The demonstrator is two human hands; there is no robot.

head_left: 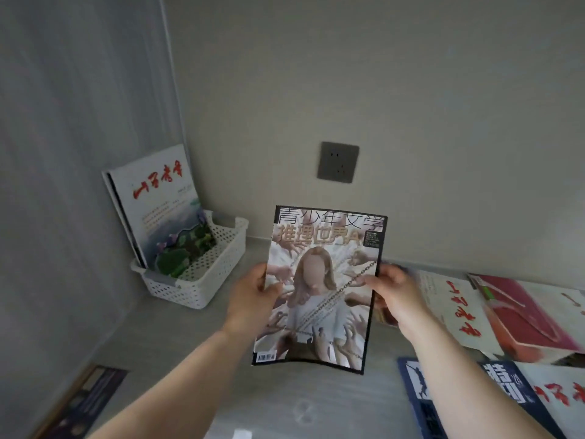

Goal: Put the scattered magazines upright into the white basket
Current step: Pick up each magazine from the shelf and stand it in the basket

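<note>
Magazine (pixel 319 286) held upright w/ both grips, left hand (pixel 253 299) & right hand (pixel 392 296) grasping its edges.

held magazine (pixel 319 286) titled 青少年文学 and 推理世界A, barcode at its corner, red calligraphy on others unreadable

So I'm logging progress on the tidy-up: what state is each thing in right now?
Held magazine: upright, off the table, gripped at both side edges.
Left hand: shut on it.
Right hand: shut on it.
White basket: holds magazines leaning upright.
Magazines on the table: lying flat, overlapping.
</note>
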